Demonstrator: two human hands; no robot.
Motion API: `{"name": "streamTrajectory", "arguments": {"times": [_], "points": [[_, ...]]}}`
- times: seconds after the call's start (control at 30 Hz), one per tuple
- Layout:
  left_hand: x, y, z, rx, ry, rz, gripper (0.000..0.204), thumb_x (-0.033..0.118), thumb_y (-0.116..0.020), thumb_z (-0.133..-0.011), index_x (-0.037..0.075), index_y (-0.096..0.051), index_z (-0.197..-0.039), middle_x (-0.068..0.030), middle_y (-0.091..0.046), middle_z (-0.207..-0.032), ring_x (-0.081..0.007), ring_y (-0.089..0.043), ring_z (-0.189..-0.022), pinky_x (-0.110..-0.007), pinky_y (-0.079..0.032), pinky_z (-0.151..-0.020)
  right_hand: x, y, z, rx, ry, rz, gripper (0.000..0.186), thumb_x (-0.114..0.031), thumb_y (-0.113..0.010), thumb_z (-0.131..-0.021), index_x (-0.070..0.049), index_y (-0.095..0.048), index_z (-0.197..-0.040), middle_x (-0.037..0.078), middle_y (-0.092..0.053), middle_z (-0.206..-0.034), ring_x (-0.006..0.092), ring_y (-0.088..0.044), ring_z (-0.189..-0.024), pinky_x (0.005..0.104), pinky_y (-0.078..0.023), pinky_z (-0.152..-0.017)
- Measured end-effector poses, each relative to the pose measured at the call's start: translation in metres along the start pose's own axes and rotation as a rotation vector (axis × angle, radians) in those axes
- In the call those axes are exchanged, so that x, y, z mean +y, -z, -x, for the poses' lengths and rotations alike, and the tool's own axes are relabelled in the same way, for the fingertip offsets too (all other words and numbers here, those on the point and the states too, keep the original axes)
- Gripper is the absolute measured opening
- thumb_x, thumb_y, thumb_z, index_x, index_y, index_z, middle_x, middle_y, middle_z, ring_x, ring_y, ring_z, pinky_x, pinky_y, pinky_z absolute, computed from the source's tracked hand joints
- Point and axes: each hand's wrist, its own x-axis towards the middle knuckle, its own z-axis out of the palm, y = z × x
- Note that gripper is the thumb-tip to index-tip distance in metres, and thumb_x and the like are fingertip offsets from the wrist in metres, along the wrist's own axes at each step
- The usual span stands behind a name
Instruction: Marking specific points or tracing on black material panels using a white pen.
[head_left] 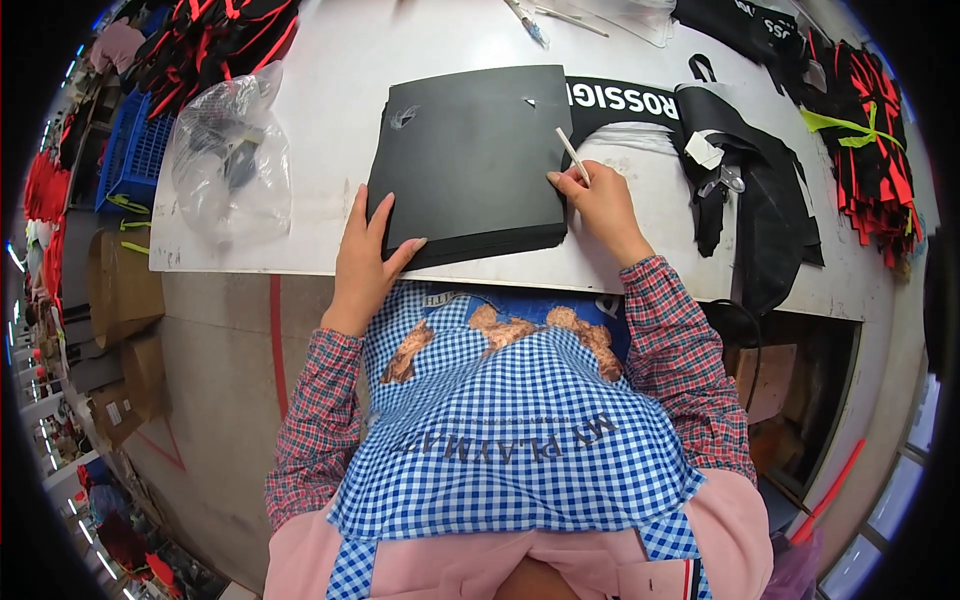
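A stack of black sheets (pixel 475 238) lies on the white table in front of me. On top of it rests a flat dark grey panel (pixel 478 160) with a small notch near its upper right and a scuffed mark at its upper left. My left hand (pixel 368 250) is spread at the lower left corner, its thumb on the front edge and its fingers along the left side. Between the thumb and fingers of my right hand (pixel 603 205) is a slim white marking pencil (pixel 572 154), tilted against the panel's right edge.
A clear plastic bag (pixel 235 155) sits at the left of the table (pixel 330 40). To the right lie black fabric pieces (pixel 770 180), a white-printed black strip (pixel 625 100) and metal scissors (pixel 722 180). Red-and-black bundles (pixel 870 150) hang at the far right; a blue crate (pixel 135 150) stands left.
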Motion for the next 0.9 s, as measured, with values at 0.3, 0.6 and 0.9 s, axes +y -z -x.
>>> {"name": "streamTrajectory", "arguments": {"times": [0.3,0.6,0.9], "points": [[-0.003,0.003,-0.001,-0.052,-0.005,-0.046,0.067,0.034,-0.075,-0.090,0.007,-0.051,-0.146,-0.0229,-0.031,-0.161,-0.0397,-0.044,-0.142,-0.044,-0.046,-0.110,0.003,0.003,0.005,-0.070,-0.024,-0.088,0.035,-0.033,-0.076,-0.089,0.001,-0.072,-0.081,0.011,-0.069,-0.066,0.0205,-0.064,-0.059,0.0345,-0.049,-0.059],[0.040,0.005,0.041,-0.276,-0.523,0.100,0.024,0.003,-0.070,-0.081,0.004,-0.070,-0.105,-0.0110,-0.071,-0.099,-0.0283,-0.070,-0.090,-0.037,-0.058,-0.076,0.003,0.002,0.006,-0.060,0.004,-0.087,0.036,-0.034,-0.076,-0.089,0.001,-0.071,-0.081,0.011,-0.068,-0.067,0.0201,-0.064,-0.061,0.0345,-0.049,-0.060],[0.040,0.001,0.058,-0.612,-0.387,-0.231,0.032,0.013,-0.068,-0.084,0.003,-0.069,-0.115,-0.0101,-0.068,-0.101,-0.0258,-0.059,-0.106,-0.039,-0.047,-0.093,0.009,0.000,0.005,-0.051,-0.003,-0.048,0.037,-0.036,-0.076,-0.089,0.000,-0.070,-0.080,0.008,-0.066,-0.066,0.0184,-0.060,-0.060,0.0342,-0.046,-0.059]]}}
